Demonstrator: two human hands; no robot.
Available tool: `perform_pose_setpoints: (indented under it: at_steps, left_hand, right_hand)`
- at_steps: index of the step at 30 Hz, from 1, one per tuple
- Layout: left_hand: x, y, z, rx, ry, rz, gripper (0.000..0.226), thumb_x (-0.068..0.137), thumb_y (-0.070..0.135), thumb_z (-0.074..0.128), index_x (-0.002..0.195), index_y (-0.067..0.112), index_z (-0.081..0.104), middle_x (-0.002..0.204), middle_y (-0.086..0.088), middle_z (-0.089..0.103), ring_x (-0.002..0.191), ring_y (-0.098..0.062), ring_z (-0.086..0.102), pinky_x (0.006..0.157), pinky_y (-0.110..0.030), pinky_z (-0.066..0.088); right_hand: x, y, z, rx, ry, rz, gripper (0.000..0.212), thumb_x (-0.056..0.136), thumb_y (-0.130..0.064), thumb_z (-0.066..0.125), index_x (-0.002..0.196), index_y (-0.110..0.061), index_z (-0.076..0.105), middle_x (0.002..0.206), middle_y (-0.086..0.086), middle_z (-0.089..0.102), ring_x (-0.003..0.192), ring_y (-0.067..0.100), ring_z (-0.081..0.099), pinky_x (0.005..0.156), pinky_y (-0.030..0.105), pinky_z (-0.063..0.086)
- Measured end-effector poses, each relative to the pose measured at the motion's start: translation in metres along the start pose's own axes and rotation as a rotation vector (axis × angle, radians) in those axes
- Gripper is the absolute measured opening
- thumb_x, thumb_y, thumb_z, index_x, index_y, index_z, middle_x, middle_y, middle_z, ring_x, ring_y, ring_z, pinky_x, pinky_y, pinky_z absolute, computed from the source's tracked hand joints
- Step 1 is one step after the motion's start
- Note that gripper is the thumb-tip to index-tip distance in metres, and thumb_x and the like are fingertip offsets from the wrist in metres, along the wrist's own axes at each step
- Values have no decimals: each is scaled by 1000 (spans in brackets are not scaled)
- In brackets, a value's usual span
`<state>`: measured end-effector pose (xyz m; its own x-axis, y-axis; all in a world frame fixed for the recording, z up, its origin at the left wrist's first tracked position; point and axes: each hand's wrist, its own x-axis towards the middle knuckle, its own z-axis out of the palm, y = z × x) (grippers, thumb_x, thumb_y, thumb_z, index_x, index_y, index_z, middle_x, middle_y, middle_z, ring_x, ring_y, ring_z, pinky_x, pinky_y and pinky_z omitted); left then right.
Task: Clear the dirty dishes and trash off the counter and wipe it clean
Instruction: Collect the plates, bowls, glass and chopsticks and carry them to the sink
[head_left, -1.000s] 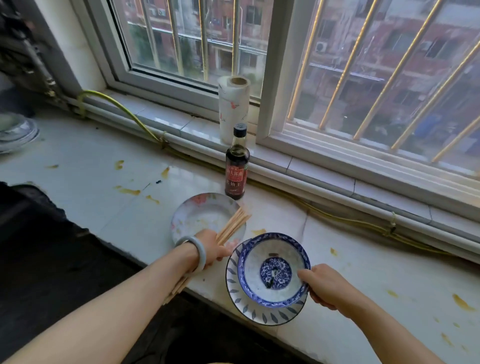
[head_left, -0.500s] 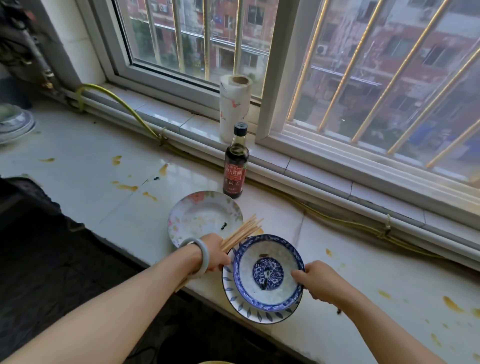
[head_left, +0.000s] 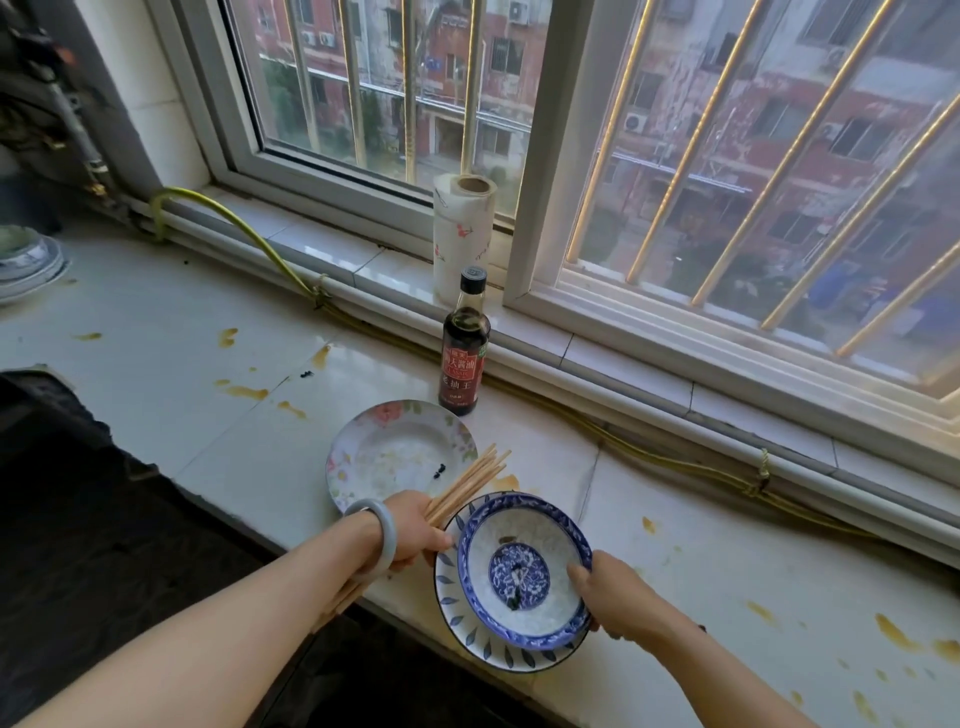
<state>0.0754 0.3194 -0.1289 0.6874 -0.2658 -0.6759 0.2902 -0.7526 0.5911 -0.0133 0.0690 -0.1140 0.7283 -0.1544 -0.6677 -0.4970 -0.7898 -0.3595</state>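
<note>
A blue patterned bowl (head_left: 524, 545) sits stacked inside a white plate with blue leaf marks (head_left: 467, 631) at the counter's front edge. My right hand (head_left: 618, 597) grips the bowl's right rim. My left hand (head_left: 410, 530), with a pale bangle on the wrist, is shut on a bundle of wooden chopsticks (head_left: 470, 480) whose tips point up and right. Just left of it lies a dirty floral plate (head_left: 384, 447) with dark crumbs. The white stone counter (head_left: 156, 364) carries yellow-brown stains.
A dark soy sauce bottle (head_left: 464, 348) stands behind the floral plate. A paper towel roll (head_left: 462, 234) is on the window sill. More stacked dishes (head_left: 26, 265) sit at the far left. A yellow hose (head_left: 249, 239) runs along the sill. Dark floor lies below the counter edge.
The bowl and plate stack has shifted slightly left toward my left hand, and my right hand has moved with it. The chopsticks stay gripped in my left hand.
</note>
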Motion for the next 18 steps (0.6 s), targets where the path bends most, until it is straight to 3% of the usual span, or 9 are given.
perform_pose_setpoints:
  at_steps: [10, 18]
  left_hand:
    - [-14, 10, -10, -31, 133, 81, 9, 81, 21, 62, 77, 17, 55, 66, -1, 57, 47, -13, 48, 47, -22, 43]
    - [-33, 13, -72, -181, 291, 135, 10, 84, 16, 58, 94, 19, 57, 63, -3, 49, 45, -13, 43, 39, -22, 37]
  right_hand:
    - [-8, -24, -16, 46, 66, 8, 31, 101, -24, 37, 77, -13, 54, 61, 2, 59, 43, 10, 49, 40, 17, 35]
    - [-2, -87, -41, 15, 176, -165, 29, 98, -22, 42, 72, -12, 53, 54, 1, 56, 44, 11, 45, 43, 19, 33]
